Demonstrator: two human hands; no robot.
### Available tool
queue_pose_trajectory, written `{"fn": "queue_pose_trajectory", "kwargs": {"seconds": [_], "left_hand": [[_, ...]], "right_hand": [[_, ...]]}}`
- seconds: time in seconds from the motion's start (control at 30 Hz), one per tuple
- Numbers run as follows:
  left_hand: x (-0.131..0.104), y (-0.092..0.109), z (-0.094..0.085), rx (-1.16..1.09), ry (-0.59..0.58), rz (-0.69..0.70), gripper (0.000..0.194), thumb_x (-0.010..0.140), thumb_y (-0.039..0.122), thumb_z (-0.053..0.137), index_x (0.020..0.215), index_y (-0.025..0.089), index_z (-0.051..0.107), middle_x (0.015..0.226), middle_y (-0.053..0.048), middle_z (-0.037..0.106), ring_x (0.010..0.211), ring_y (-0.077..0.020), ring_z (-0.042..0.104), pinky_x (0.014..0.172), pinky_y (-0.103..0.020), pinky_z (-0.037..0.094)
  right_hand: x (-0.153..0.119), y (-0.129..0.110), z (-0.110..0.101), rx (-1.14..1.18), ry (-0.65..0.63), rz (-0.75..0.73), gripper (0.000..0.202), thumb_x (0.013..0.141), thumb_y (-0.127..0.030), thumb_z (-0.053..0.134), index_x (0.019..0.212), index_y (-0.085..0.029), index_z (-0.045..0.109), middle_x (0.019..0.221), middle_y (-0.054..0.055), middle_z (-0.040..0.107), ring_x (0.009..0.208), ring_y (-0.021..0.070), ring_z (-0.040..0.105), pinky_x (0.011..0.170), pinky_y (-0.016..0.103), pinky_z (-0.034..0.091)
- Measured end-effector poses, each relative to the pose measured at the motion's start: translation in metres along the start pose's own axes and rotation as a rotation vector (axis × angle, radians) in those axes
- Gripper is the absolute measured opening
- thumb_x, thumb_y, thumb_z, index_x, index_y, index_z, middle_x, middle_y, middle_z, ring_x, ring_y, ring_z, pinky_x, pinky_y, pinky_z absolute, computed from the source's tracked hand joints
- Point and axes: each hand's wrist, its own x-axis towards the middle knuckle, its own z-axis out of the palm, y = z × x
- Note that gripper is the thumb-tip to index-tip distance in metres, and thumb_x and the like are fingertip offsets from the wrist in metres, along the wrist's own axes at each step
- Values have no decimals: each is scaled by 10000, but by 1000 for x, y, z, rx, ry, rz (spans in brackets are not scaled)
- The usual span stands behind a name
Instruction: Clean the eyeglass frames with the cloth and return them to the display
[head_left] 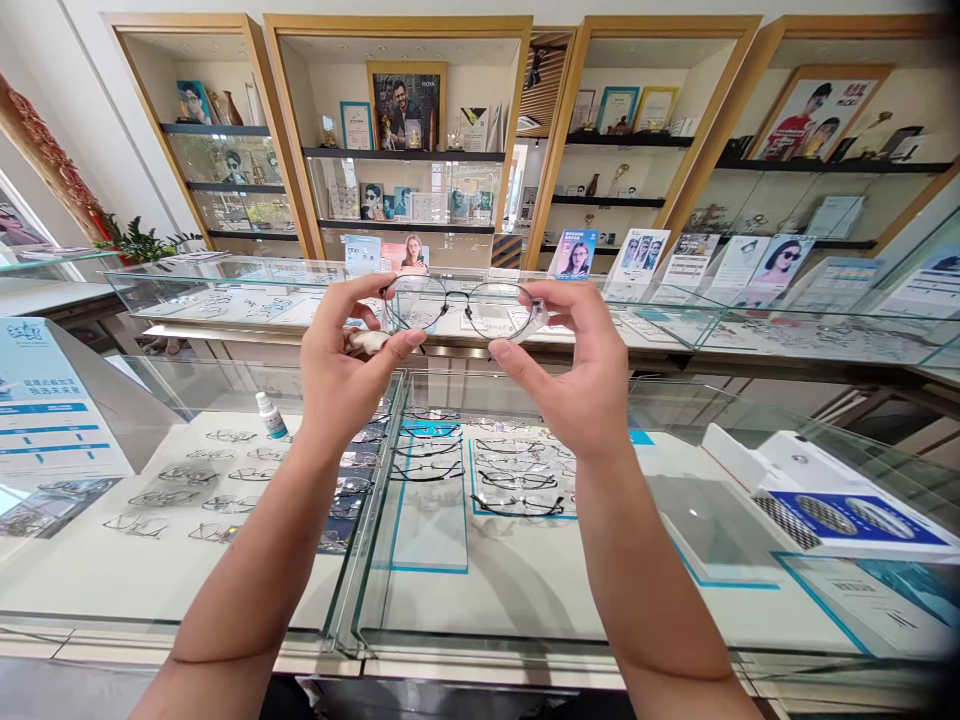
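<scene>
A: In the view from the head, where are the round glasses (457,294)?

B: Up in the air, out in front, between the left hand (337,355) and the right hand (589,365). They are over the glass case (525,600) and do not rest on it.

A: Which way do they go, the long way?

B: From side to side, from one hand across to the other. They look almost flat across, not up and down. The two round parts sit next to each other, with the thin bridge in the middle.

A: Is one hand closer?

B: No, I think it's a tie. Both hands touch them, one at each end, and the bridge is about halfway.

A: Are the hands open or closed?

B: Each one has a pinch grip. The pointing fingers are up by the outside edges, and the thumbs are lower down, near the bottom of the round parts. The palms are not closed up tight.

A: Is there more in the left hand?

B: Yes, a white crumpled thing (366,342), tucked by the fingers. It may be a cloth, but I can't tell for sure. I don't see one like it in the right hand.

A: And the side arms of the glasses?

B: Too thin and hidden. I can't tell how they are folded.
</scene>
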Motion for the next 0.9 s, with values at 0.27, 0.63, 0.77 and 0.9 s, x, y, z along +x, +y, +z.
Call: {"fn": "queue_pose_trajectory", "kwargs": {"seconds": [0.27,0.63,0.77,0.9], "left_hand": [[0,3,0,-42,6,-35,480,821,390,947,1257,306,766,1157,-43,763,823,-152,583,578,-256,474],[1,3,-1,-61,-5,-43,503,807,473,954,1235,275,777,1129,-52,770,798,-145,579,573,-269,472],[0,4,0,-46,-12,-60,460,839,499,928,1233,329,763,1145,-58,764,801,-170,583,579,-307,484],[0,2,0,-54,-18,-54,475,830,472,939,1241,312,765,1140,-56,763,796,-162,586,578,-302,471]], "right_hand": [[0,0,-1,-7,-19,-8,437,931,-444,821,1337,-350,690,1179,29,737,1132,265,702,1076,526,560],[2,-1,-3,5,-17,-28,424,903,-406,850,1296,-338,704,1198,28,722,1120,259,702,1039,503,574],[2,-2,-4,1,-22,-21,410,899,-421,849,1273,-325,710,1191,33,731,1112,261,704,1024,503,581],[2,-3,-4,18,-22,-23,408,889,-403,861,1260,-314,715,1181,27,738,1096,248,701,1007,480,581]]}}
